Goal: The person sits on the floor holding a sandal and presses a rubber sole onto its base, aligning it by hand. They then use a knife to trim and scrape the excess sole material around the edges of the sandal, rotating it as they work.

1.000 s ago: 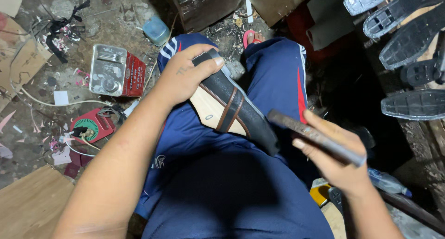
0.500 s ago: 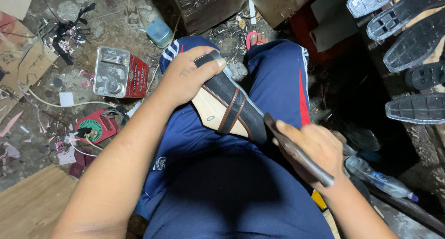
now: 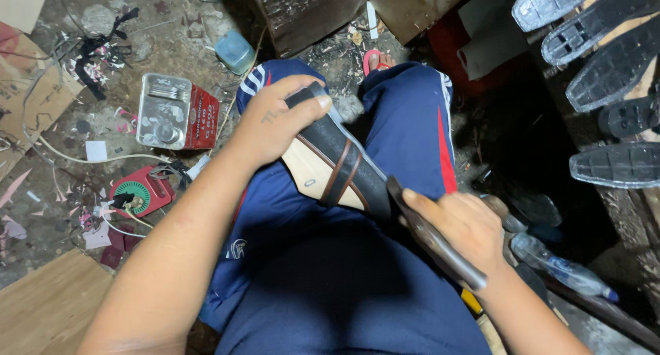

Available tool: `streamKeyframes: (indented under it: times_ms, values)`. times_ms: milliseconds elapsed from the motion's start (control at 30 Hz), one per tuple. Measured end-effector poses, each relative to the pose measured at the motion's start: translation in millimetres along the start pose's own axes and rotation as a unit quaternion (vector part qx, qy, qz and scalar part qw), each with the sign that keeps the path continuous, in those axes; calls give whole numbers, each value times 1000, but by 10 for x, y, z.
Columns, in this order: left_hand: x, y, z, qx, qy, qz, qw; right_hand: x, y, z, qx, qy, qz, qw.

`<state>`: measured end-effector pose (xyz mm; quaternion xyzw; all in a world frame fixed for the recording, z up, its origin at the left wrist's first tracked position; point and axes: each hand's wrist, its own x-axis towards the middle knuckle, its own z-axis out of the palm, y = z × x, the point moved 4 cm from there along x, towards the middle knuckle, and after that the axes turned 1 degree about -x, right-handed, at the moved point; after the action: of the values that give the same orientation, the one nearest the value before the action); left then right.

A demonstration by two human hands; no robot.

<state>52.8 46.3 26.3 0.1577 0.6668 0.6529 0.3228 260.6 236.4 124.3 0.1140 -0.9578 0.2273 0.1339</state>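
Note:
A sandal [image 3: 337, 168] with a black sole, tan insole and brown straps lies across my lap on blue track trousers. My left hand [image 3: 278, 121] grips its far end, thumb over the toe. My right hand [image 3: 459, 228] holds a long dark flat tool [image 3: 432, 234], like a file or blade, whose tip touches the sandal's near edge.
Several black shoe soles [image 3: 605, 66] lie in a row at the upper right. On the dirty floor to the left sit a red metal tin [image 3: 175, 113], a red round device [image 3: 137, 193], cables and cardboard [image 3: 31, 93]. A plastic bottle [image 3: 560, 269] lies at my right.
My right hand has brought the tool down and left, from beside the sandal to its near edge. My left hand keeps its grip on the sandal.

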Motion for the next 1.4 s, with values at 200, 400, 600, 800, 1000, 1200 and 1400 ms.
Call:
streamKeyframes:
  times_ms: [200, 400, 600, 800, 1000, 1200, 1400]
  values:
    - [-20, 47, -9, -3, 4, -22, 1000, 243, 98, 221, 37, 4, -6, 999]
    - [-40, -2, 16, -7, 5, -52, 999, 119, 6, 8, 20, -71, 15, 997]
    - [-134, 99, 44, -50, -1, -23, 998, -165, 6, -330, 97, -100, 70, 988]
    - [-329, 435, 141, 59, 22, 48, 997, -310, 201, 44, 111, -57, 262, 957]
    - [-448, 680, 230, 155, 41, 40, 986, 53, 201, 251, 197, -4, 312, 929]
    - [-358, 524, 181, 144, 60, 31, 987, 409, 36, 45, 154, 38, 139, 978]
    - [-262, 190, 54, 91, 61, 16, 994, 639, -42, 85, 118, -8, 15, 993]
